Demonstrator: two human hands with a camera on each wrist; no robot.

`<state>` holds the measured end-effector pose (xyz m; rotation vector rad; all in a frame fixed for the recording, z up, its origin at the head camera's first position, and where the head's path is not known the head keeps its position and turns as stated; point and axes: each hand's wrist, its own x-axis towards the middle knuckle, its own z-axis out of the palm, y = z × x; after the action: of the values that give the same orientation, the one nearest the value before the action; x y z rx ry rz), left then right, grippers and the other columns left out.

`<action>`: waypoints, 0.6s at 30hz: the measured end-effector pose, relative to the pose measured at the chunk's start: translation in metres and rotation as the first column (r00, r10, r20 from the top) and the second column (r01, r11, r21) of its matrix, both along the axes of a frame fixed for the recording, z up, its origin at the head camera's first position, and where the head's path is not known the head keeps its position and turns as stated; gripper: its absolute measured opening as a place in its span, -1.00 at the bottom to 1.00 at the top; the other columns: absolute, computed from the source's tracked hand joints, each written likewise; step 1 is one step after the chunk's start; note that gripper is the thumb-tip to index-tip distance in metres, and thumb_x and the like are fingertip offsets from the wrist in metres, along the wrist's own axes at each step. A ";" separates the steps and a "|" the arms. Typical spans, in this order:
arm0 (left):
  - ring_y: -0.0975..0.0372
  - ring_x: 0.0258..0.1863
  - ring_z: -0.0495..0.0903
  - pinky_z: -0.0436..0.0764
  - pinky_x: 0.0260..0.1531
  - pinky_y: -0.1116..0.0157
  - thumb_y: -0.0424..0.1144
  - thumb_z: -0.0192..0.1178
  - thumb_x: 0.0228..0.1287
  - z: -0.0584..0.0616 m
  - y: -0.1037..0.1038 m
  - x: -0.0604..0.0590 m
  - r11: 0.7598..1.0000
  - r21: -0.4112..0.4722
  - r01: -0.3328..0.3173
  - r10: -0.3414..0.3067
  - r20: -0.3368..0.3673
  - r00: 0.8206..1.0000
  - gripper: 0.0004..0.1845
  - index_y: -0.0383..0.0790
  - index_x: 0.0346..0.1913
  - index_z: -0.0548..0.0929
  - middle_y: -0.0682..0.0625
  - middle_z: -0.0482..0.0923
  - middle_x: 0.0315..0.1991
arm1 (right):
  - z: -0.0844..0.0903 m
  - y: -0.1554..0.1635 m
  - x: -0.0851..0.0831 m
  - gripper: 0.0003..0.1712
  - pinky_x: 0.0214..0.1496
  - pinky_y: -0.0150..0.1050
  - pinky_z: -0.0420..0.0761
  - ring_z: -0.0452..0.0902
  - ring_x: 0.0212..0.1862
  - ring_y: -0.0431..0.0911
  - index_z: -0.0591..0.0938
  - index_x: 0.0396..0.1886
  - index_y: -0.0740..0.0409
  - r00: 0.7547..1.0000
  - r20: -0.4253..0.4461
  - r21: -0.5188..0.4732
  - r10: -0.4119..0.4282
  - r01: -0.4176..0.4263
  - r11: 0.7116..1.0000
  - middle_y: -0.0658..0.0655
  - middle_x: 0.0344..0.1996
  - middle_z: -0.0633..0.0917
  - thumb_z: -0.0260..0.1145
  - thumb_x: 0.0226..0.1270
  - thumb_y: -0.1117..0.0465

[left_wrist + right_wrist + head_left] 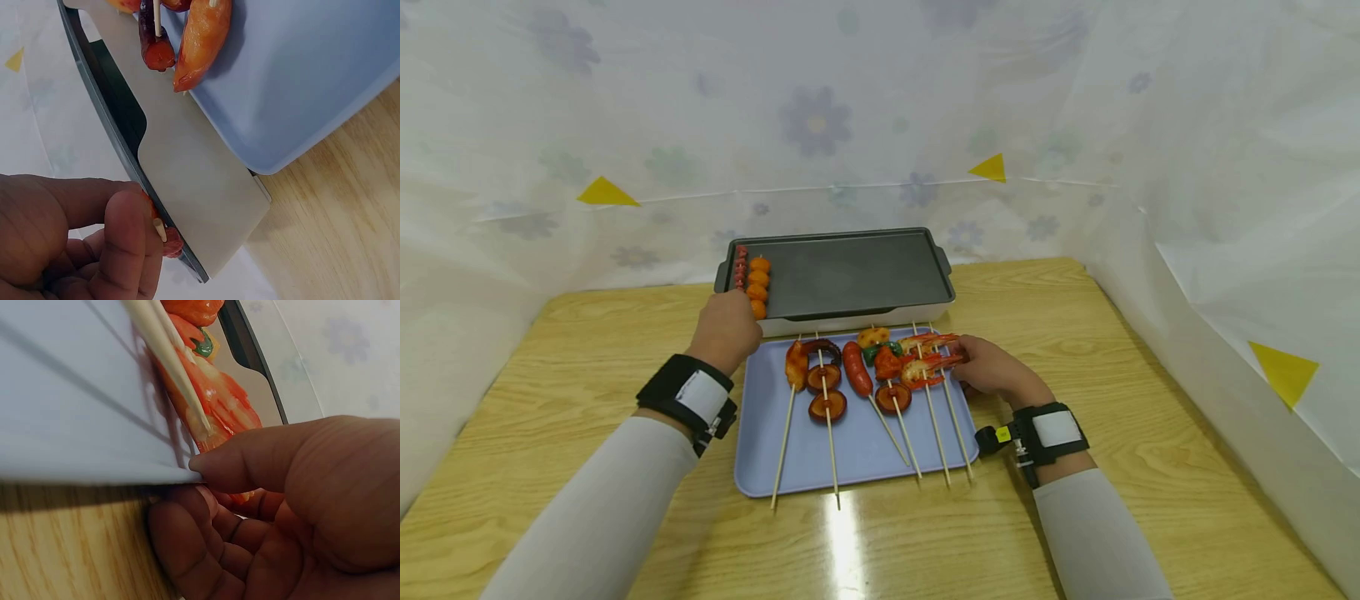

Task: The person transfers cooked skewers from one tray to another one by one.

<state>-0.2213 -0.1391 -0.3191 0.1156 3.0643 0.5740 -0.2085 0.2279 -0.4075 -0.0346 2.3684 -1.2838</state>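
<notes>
My left hand (726,332) is at the griddle's near left corner, fingers curled at the near end of a skewer of orange balls (759,279). In the left wrist view, a short stick end shows beside the left hand (94,237); the fingers hide most of the grip. That skewer lies on the dark griddle (850,271) beside a skewer of small red meat pieces (741,265). My right hand (996,371) pinches the right rim of the blue tray (805,467), thumb above and fingers underneath. Prawn skewers (925,371) lie close to that thumb.
Also on the tray are a sausage skewer (857,369), a mushroom skewer (827,406), a chicken wing skewer (796,365) and a mixed skewer (889,364). The tray stands on the wooden table (1112,400), against the griddle's front. A flowered white curtain (820,125) surrounds the table.
</notes>
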 end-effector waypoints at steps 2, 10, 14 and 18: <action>0.01 -0.57 0.51 0.52 -0.62 0.18 -0.53 0.05 0.13 0.000 0.000 -0.001 1.000 -0.013 -0.006 0.006 0.000 1.000 -0.91 -0.48 -0.44 0.55 -0.19 0.45 -0.56 | -0.001 0.001 0.000 -0.55 -0.33 -0.18 0.59 0.56 -0.31 0.01 0.35 0.24 0.34 1.000 0.001 -0.004 -0.003 0.003 1.000 0.32 -0.03 0.55 0.08 0.38 0.36; 0.03 -0.59 0.49 0.50 -0.61 0.17 -0.51 0.07 0.14 0.005 0.002 0.000 0.999 -0.045 -0.023 0.024 0.019 1.000 -0.89 -0.45 -0.47 0.57 -0.17 0.45 -0.58 | -0.002 0.002 -0.001 -0.54 -0.32 -0.17 0.60 0.57 -0.29 0.02 0.34 0.27 0.35 1.000 -0.002 -0.008 0.011 -0.011 1.000 0.32 -0.02 0.55 0.07 0.39 0.36; 0.05 -0.61 0.46 0.45 -0.63 0.21 -0.52 0.07 0.14 0.007 0.003 0.000 0.998 -0.054 -0.020 0.021 0.015 1.000 -0.88 -0.42 -0.50 0.56 -0.15 0.42 -0.60 | -0.002 0.003 -0.002 -0.53 -0.32 -0.18 0.60 0.58 -0.30 0.01 0.34 0.28 0.35 1.000 -0.005 -0.011 0.017 -0.017 1.000 0.32 -0.03 0.56 0.06 0.39 0.37; 0.02 -0.58 0.49 0.50 -0.60 0.19 -0.52 0.07 0.13 0.007 0.005 -0.001 0.998 -0.068 -0.013 0.013 0.006 1.000 -0.89 -0.46 -0.47 0.58 -0.19 0.48 -0.55 | -0.002 0.003 -0.002 -0.52 -0.32 -0.19 0.60 0.58 -0.30 0.01 0.33 0.29 0.34 1.000 -0.005 -0.006 0.019 -0.019 1.000 0.32 -0.03 0.57 0.07 0.39 0.37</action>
<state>-0.2227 -0.1343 -0.3126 0.0924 3.0760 0.4686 -0.2102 0.2305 -0.4094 -0.0618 2.3627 -1.2838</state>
